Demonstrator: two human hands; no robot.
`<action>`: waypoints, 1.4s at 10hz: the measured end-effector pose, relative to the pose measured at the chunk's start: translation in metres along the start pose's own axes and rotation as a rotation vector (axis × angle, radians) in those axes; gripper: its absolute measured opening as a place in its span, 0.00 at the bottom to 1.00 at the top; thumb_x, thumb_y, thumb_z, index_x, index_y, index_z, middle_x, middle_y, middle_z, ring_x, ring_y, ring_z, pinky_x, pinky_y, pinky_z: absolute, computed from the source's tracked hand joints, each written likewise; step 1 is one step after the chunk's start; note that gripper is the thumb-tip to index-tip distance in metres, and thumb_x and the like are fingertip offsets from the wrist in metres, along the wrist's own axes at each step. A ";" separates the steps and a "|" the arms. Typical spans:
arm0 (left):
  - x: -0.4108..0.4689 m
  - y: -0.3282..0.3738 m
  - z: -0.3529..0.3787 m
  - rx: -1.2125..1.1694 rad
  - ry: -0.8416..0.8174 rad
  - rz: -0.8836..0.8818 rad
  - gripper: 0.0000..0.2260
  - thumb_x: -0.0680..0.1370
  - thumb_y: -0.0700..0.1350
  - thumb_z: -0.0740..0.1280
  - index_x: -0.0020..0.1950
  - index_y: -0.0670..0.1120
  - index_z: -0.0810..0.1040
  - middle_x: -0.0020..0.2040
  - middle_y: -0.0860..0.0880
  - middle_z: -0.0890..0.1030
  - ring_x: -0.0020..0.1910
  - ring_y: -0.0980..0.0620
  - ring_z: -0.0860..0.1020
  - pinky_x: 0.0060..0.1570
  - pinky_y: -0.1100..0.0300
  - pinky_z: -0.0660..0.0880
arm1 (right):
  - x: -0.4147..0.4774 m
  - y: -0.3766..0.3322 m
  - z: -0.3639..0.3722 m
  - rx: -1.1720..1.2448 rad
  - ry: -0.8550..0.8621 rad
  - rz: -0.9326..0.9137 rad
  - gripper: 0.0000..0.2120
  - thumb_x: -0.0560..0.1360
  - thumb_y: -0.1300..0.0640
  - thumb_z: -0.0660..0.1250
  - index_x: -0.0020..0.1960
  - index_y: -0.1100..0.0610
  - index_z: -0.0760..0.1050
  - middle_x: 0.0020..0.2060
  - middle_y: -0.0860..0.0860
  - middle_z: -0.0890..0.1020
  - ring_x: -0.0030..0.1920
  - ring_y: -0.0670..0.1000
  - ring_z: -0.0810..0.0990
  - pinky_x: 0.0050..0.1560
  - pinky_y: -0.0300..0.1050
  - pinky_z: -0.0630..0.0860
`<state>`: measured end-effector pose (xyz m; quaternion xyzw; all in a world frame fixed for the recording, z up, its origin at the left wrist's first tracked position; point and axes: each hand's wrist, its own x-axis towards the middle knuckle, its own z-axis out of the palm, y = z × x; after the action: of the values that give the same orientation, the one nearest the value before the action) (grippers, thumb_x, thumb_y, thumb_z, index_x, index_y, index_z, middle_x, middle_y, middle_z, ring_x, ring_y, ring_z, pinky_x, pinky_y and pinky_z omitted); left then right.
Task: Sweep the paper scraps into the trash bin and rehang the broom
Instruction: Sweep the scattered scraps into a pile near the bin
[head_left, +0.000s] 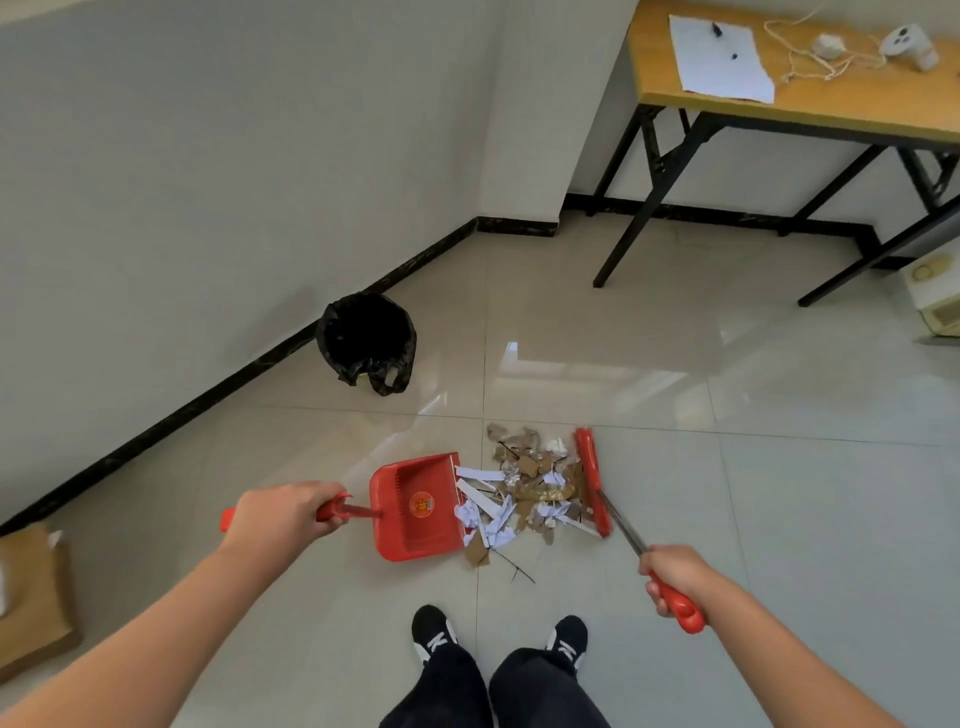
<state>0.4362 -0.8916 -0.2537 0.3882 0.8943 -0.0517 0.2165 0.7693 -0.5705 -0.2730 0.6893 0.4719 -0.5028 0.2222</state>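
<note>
The paper scraps (524, 493) lie in a loose heap on the pale glossy floor tiles (779, 519), just beyond the person's black and white shoes (434, 631). The heap mixes crumpled white paper, white strips and torn brown cardboard bits, with a couple of thin dark twigs at its near edge.

The left hand (283, 512) is wrapped round the red handle of a red dustpan (418, 506), fingers curled over the top. The pan sits on the floor left of the heap with its open mouth facing right. A round orange sticker shows inside it, and a few white scraps touch its lip.

The right hand (675, 577) grips the red end grip of the broom (592, 480), fingers closed round it. A thin metal shaft runs from the grip away and to the left, down to a narrow red head. The head stands along the right side of the heap, touching the scraps.

The trash bin (366, 340), lined with a black bag, stands farther off to the left, near the dark baseboard and well apart from the heap.

At far right a wooden table (831, 111) on black legs carries a white sheet (719, 60), some string and a white controller (909, 44). A brown cardboard box (31, 587) sits at the near left edge
</note>
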 end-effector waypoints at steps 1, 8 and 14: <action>0.003 0.002 -0.003 0.008 -0.007 -0.003 0.08 0.79 0.60 0.64 0.56 0.62 0.78 0.51 0.60 0.82 0.52 0.58 0.81 0.34 0.62 0.65 | -0.006 -0.006 0.013 -0.025 -0.013 -0.023 0.07 0.74 0.70 0.57 0.50 0.62 0.68 0.26 0.56 0.69 0.23 0.51 0.66 0.22 0.36 0.65; -0.005 -0.037 -0.040 0.059 0.044 -0.047 0.07 0.76 0.63 0.66 0.52 0.64 0.79 0.41 0.61 0.81 0.41 0.57 0.81 0.29 0.63 0.67 | 0.022 -0.056 -0.025 -0.218 0.200 -0.140 0.11 0.75 0.69 0.55 0.54 0.70 0.71 0.27 0.58 0.73 0.19 0.51 0.69 0.22 0.39 0.67; 0.003 -0.138 0.050 -0.412 0.057 -0.301 0.16 0.70 0.59 0.77 0.55 0.68 0.77 0.45 0.63 0.83 0.45 0.57 0.82 0.50 0.53 0.81 | 0.041 -0.076 0.019 -1.016 0.068 -0.336 0.37 0.71 0.67 0.53 0.78 0.48 0.54 0.51 0.54 0.74 0.25 0.50 0.77 0.28 0.39 0.76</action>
<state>0.3529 -0.9983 -0.3105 0.1995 0.9395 0.1108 0.2555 0.6960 -0.5329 -0.3048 0.4257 0.7667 -0.2170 0.4287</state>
